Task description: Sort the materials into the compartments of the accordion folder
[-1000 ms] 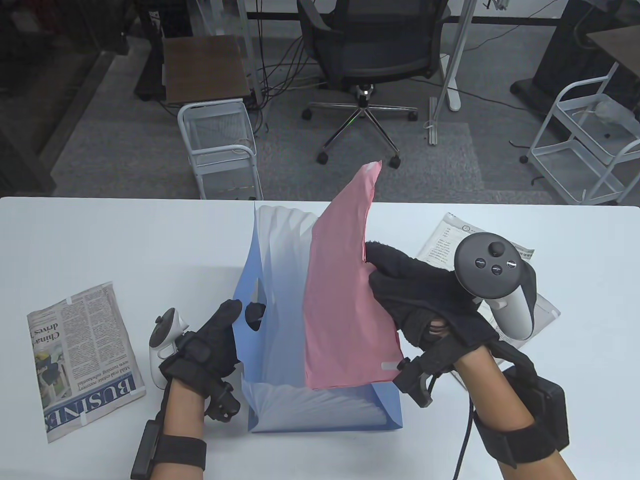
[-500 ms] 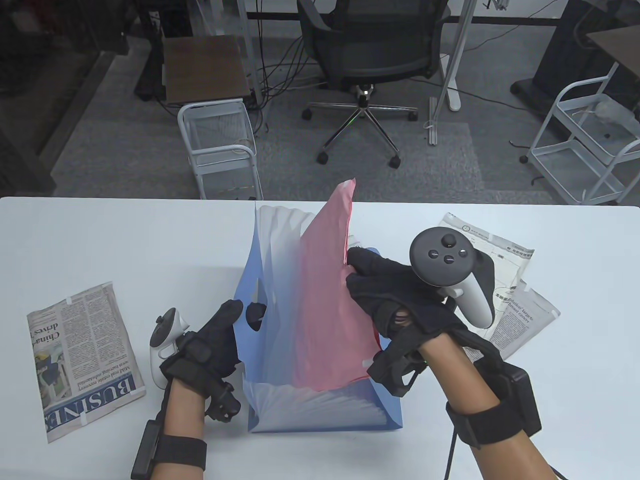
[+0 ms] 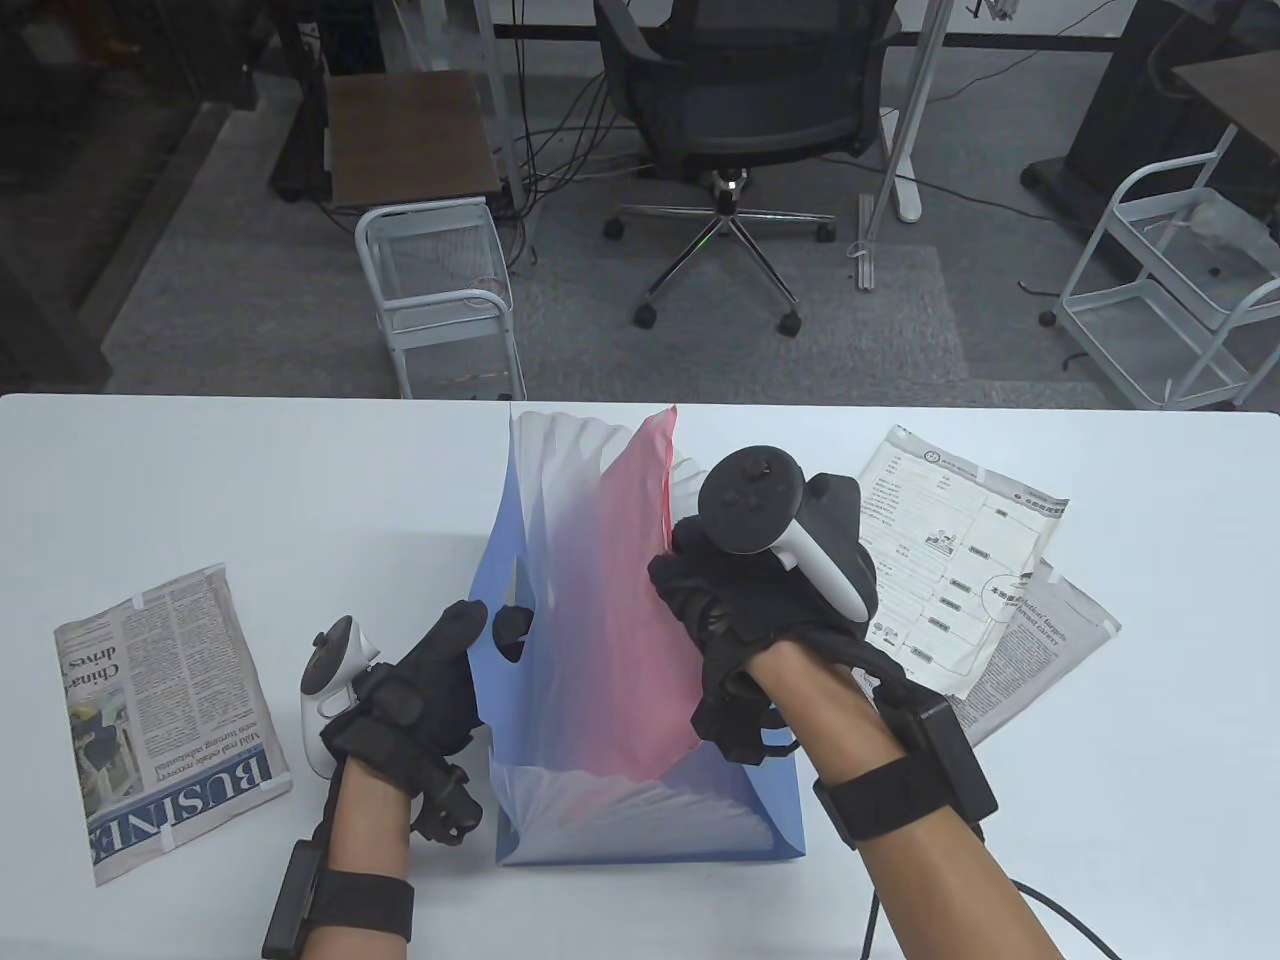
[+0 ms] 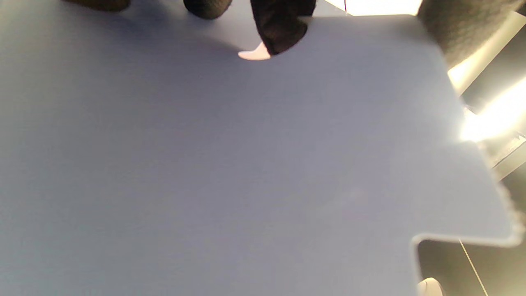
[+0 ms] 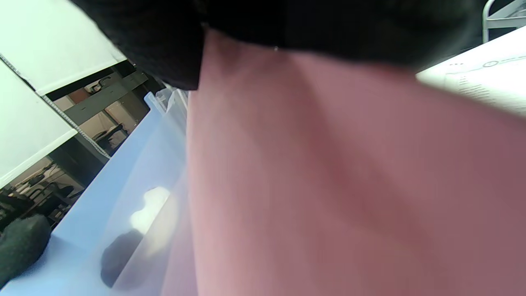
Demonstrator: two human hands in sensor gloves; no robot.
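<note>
Now step in hand: filing pink sheet [image 3: 610, 600] into accordion folder [image 3: 640, 810] standing open on worktop [image 3: 200, 480]. Right hand [image 3: 745, 610] grips sheet's edge, sheet mostly inside middle pocket. Left hand [image 3: 425, 690] holds folder's left wall, thumb through handle hole. Next move likely: push sheet fully down, release, fetch printed paper [image 3: 960, 560].

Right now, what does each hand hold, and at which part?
Right hand: pink sheet, by its right edge. Left hand: blue folder, at its left wall's handle hole.
</note>
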